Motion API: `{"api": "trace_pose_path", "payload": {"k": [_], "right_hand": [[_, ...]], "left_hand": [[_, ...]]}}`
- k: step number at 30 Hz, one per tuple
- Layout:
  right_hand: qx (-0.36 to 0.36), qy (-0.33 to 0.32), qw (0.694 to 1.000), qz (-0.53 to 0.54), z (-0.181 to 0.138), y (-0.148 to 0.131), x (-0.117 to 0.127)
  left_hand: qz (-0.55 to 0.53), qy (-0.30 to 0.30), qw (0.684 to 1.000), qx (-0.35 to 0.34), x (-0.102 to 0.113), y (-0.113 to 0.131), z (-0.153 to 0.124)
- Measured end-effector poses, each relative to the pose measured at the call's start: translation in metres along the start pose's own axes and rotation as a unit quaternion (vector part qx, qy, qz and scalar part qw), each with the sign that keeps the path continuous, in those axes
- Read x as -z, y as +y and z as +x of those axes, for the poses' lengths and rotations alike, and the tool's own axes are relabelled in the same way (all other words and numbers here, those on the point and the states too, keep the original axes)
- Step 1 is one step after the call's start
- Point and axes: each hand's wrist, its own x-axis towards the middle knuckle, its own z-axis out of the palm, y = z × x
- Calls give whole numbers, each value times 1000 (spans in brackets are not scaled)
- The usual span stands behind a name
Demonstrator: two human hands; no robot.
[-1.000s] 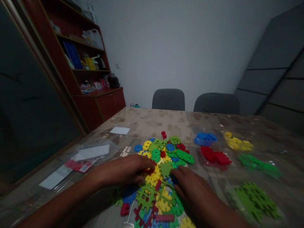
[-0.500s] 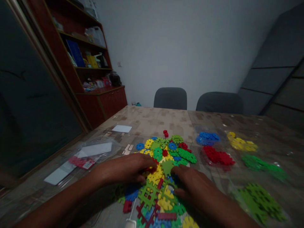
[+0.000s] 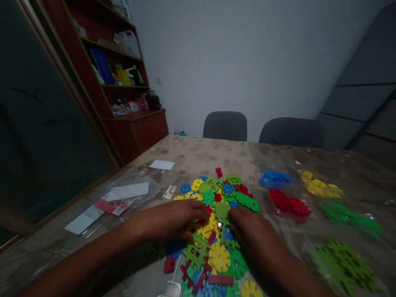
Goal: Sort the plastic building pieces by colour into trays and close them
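Pieces of notched plastic (image 3: 210, 225) lie heaped between the two hands on a patterned tabletop (image 3: 210, 150), at three o'clock from the left hand (image 3: 182, 215) and nine o'clock from the right hand (image 3: 250, 225). The left hand reaches over the heap with its fingers curled, the tips beside a red piece (image 3: 208, 211); whether it grips that piece I cannot tell. The right hand bends its fingers down at the edge of an olive-green piece (image 3: 222, 209); its hold is unclear too. An olive-green lattice (image 3: 197, 251) sits at five o'clock from the left hand, a dark red block (image 3: 169, 265) between six and seven. From the right hand, a yellow disc (image 3: 219, 258) lies between seven and eight, a long green oval (image 3: 247, 201) at twelve. Farther off in clear packaging are blue pieces (image 3: 275, 179) at one o'clock, red pieces (image 3: 289, 203) and yellow pieces (image 3: 321, 187) around two, green pieces (image 3: 351, 219) at three. A white card (image 3: 162, 165) lies at eleven from the left hand.
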Motion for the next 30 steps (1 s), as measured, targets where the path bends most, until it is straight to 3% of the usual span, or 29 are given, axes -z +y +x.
{"api": "trace_pose_path", "payload": {"k": [4, 10, 18, 25, 30], "right_hand": [[-6, 38, 999, -18, 0, 1, 3], [101, 11, 992, 71, -10, 4, -9], [79, -36, 996, 0, -15, 12, -17], [100, -12, 995, 9, -13, 10, -16], [72, 5, 997, -8, -11, 13, -10]], "left_hand": [[25, -11, 1000, 8, -3, 0, 2], [51, -6, 999, 17, -8, -2, 5], [46, -6, 999, 13, -6, -2, 5], [40, 2, 999, 0, -8, -5, 6], [41, 16, 999, -14, -2, -9, 5]]}}
